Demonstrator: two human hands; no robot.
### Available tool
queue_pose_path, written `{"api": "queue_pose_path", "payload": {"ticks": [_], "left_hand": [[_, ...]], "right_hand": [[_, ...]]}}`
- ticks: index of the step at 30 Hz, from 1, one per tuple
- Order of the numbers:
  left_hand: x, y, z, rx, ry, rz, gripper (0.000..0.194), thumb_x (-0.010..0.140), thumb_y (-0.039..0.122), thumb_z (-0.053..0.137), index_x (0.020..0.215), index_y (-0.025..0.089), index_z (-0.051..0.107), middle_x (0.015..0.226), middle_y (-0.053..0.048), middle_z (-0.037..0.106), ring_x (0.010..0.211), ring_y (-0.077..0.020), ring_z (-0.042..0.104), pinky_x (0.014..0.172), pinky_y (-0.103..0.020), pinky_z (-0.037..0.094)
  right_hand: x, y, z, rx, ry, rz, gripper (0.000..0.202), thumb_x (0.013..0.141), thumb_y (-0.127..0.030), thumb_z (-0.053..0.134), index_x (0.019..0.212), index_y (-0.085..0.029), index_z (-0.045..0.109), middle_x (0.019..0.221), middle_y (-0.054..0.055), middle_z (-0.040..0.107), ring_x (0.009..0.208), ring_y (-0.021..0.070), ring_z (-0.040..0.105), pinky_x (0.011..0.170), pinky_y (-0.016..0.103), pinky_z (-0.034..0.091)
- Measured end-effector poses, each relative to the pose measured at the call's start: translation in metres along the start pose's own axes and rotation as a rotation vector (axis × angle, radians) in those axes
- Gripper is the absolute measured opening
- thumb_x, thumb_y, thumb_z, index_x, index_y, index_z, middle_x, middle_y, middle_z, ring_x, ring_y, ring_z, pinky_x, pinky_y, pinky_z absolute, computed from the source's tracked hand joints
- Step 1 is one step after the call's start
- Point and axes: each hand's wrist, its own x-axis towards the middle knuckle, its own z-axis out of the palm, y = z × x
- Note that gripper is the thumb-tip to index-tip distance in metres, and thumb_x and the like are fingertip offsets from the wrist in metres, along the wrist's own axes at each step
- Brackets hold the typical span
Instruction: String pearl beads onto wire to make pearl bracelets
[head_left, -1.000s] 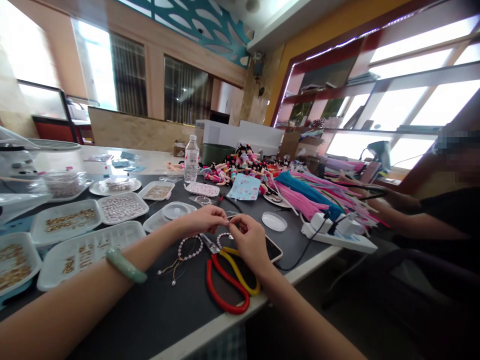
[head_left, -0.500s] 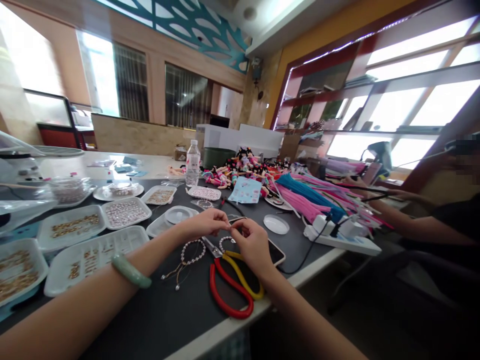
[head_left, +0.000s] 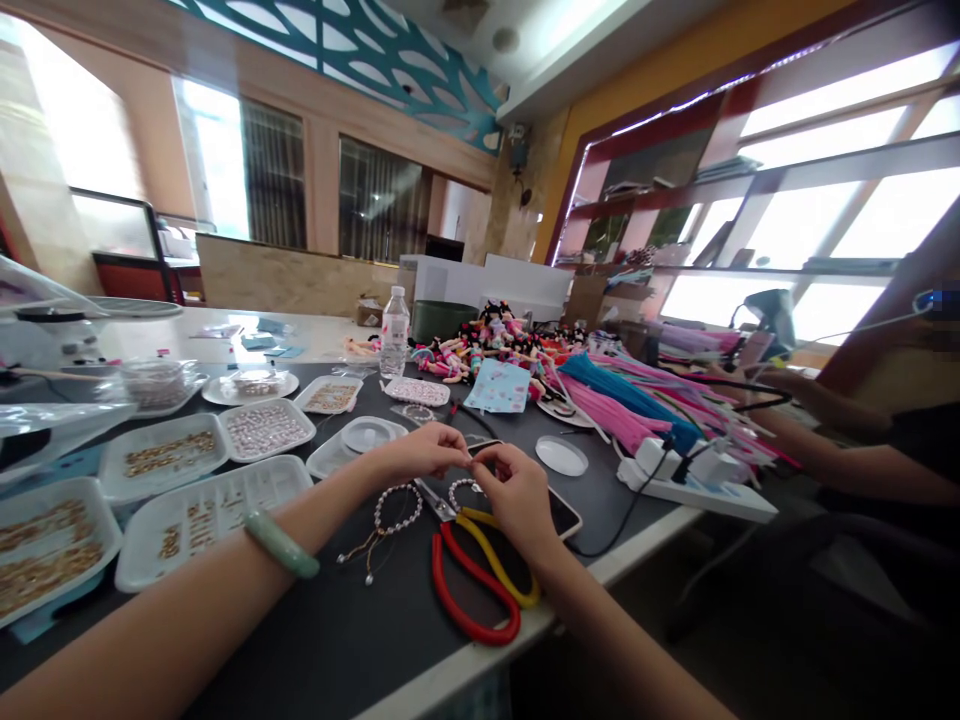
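Note:
My left hand (head_left: 436, 450), below a green bangle (head_left: 281, 543) on the wrist, is closed in a pinch. Its fingertips meet those of my right hand (head_left: 517, 490), also pinched; what they hold is too small to make out. Under the hands lie scissors with one red handle (head_left: 474, 597) and one yellow handle (head_left: 501, 560). A beaded bracelet (head_left: 398, 509) with loose cord ends lies left of the blades. Part of a second beaded loop (head_left: 459, 490) shows beside my right hand, and a phone (head_left: 565, 514) is partly hidden behind it.
White trays of gold pieces (head_left: 166, 455) and pale beads (head_left: 268, 430) stand at left. A bottle (head_left: 394, 334), a heap of dolls (head_left: 480, 350) and pink and blue bundles (head_left: 622, 395) are farther back. A power strip (head_left: 694, 485) sits at right, near another person's arm (head_left: 832, 450).
The view has shifted slightly, so the tabletop things appear a little farther right and lower. Both hands stay pinched together above the scissors.

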Motion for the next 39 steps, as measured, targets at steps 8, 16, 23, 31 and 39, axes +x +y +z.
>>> {"api": "queue_pose_path", "payload": {"ticks": [8,16,23,31,39], "left_hand": [[0.001,-0.004,-0.003,-0.014,-0.023,0.013,0.015,0.063,0.026,0.061,0.067,0.013,0.054,0.055,0.007,0.044,0.048,-0.0052,0.039,0.047,-0.019,0.031],[0.006,-0.008,-0.003,-0.007,-0.027,0.011,0.017,0.062,0.028,0.062,0.067,0.014,0.054,0.053,0.007,0.044,0.047,-0.0055,0.038,0.047,-0.02,0.031],[0.003,-0.005,-0.002,-0.021,-0.052,-0.004,0.016,0.063,0.027,0.06,0.067,0.014,0.052,0.053,0.008,0.042,0.046,-0.0049,0.036,0.046,-0.021,0.027],[0.008,-0.013,-0.002,-0.067,-0.058,0.01,0.015,0.061,0.026,0.06,0.066,0.014,0.052,0.05,0.008,0.041,0.045,-0.0054,0.036,0.047,-0.021,0.03],[0.005,-0.01,-0.001,-0.015,-0.041,0.008,0.014,0.061,0.027,0.056,0.064,0.014,0.051,0.049,0.007,0.042,0.045,-0.0062,0.036,0.045,-0.021,0.026]], "right_hand": [[0.001,0.001,0.001,0.0,-0.002,0.019,0.013,0.07,-0.022,0.054,0.069,-0.017,0.066,0.062,0.001,0.058,0.056,0.0137,0.045,0.055,0.025,0.034],[0.0,0.0,0.001,-0.03,-0.001,0.014,0.013,0.069,-0.022,0.054,0.067,-0.016,0.065,0.063,0.002,0.06,0.056,0.0139,0.046,0.055,0.025,0.033],[-0.001,0.001,0.001,-0.042,-0.038,0.051,0.014,0.071,-0.025,0.054,0.066,-0.017,0.064,0.049,-0.004,0.048,0.048,0.011,0.04,0.05,0.023,0.028],[0.0,-0.002,0.001,-0.035,-0.048,0.087,0.012,0.069,-0.023,0.055,0.062,-0.016,0.062,0.044,-0.007,0.033,0.044,0.009,0.031,0.046,0.022,0.023],[0.0,0.0,-0.001,-0.035,-0.106,0.081,0.014,0.069,-0.024,0.054,0.063,-0.016,0.063,0.045,-0.006,0.037,0.045,0.0096,0.033,0.046,0.023,0.024]]}}
